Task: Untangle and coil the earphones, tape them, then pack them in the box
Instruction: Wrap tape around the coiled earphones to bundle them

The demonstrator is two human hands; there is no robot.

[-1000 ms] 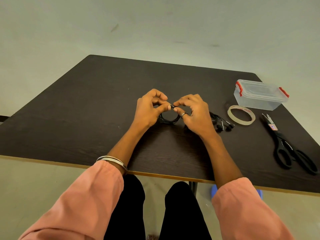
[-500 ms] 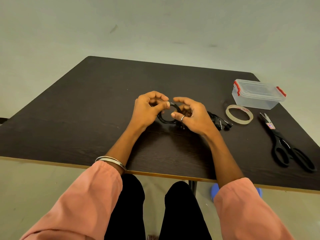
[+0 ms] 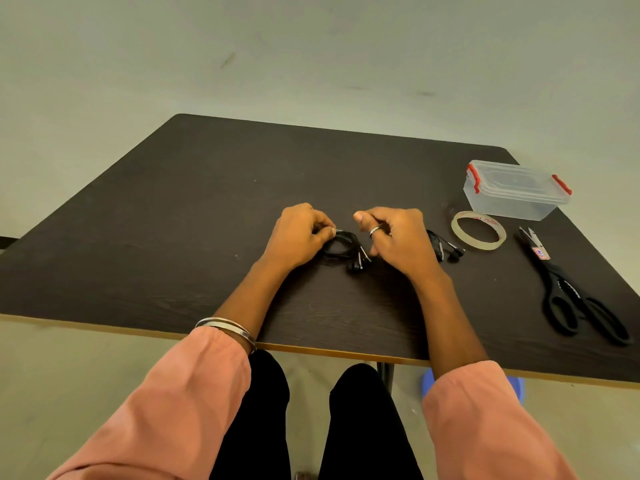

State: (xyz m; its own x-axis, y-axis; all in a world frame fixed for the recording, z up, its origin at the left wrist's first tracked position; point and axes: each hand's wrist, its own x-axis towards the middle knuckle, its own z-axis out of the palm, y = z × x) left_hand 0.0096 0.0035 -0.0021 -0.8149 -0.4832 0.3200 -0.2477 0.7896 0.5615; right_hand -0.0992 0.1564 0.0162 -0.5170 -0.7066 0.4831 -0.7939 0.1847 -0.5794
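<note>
The earphones [image 3: 341,244] are black and thin-corded, wound into a small flat coil of several loops that lies on the dark table [image 3: 173,216] just in front of the person, between the two hands. Two earbuds with short pale stems stick out of the coil's near right side, toward the table's front edge. The left hand [image 3: 298,237] rests on the table with its fingers curled in, thumb and forefinger pinched on the cord at the coil's upper left edge. The right hand [image 3: 398,237] sits just right of the coil, fingers loosely bent and thumb pointing left; a ring shows on one finger, and whether its lower fingertips touch the cord cannot be told, since the earbuds and the hand overlap there. A second set [image 3: 446,247] of black earphones lies loose just behind the right hand, its buds pointing toward the tape [image 3: 478,231], a thin clear roll lying flat. Beyond the tape stands the box [image 3: 516,188], clear plastic with a shut lid and red clips at both ends. Black-handled scissors [image 3: 571,289] lie closed at the table's right side. Pink sleeves cover both forearms, and a metal bangle [image 3: 227,328] circles the left wrist.
</note>
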